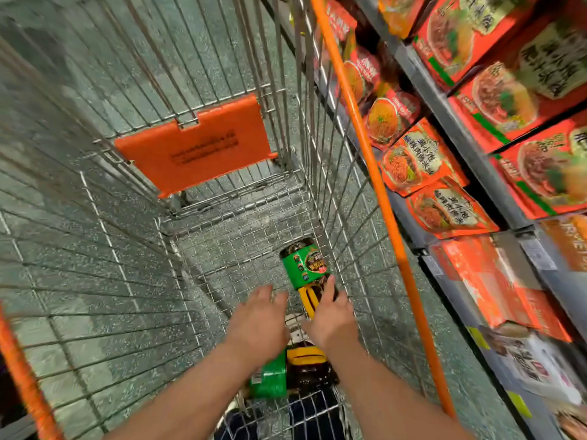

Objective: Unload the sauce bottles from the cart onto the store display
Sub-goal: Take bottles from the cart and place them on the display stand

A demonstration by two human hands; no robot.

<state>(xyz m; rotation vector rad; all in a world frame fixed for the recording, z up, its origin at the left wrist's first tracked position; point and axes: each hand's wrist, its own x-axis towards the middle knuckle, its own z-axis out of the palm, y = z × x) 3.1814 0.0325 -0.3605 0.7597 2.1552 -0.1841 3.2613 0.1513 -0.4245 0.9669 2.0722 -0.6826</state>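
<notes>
Head view: wire cart (104,217) holding two dark sauce bottles.
Right hand (330,315) grips the far bottle (306,265); left hand (259,322) loose, empty, above the near bottle (286,374).

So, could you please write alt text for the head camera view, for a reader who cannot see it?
Two bare hands reach into a wire shopping cart: the right hand grips the yellow handle of a green-labelled sauce bottle, the left hand open beside it. A second bottle lies below the wrists. Shelves of orange food packets stand at right.
</notes>
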